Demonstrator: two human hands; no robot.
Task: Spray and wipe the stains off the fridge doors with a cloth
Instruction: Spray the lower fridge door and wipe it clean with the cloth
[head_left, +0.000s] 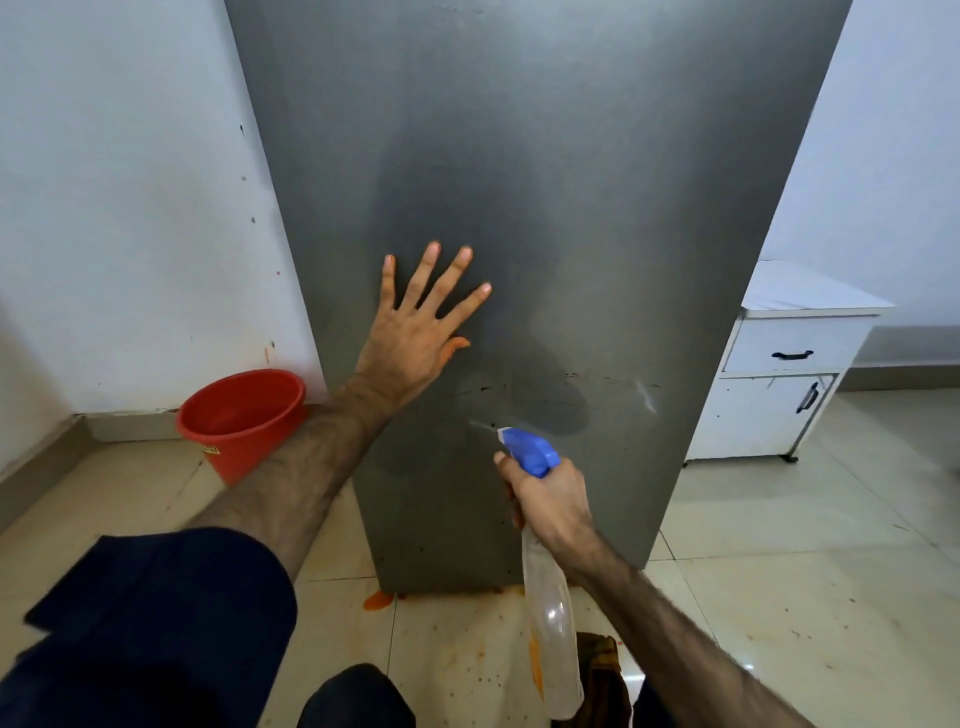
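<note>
Beside fridge door (545, 182), open floor (805, 571)

To your left you have a red bucket (241, 415) on the tiled floor (779, 571) against the white wall (130, 208), and to your right a white cabinet (779, 374) with black handles (792, 355).
</note>
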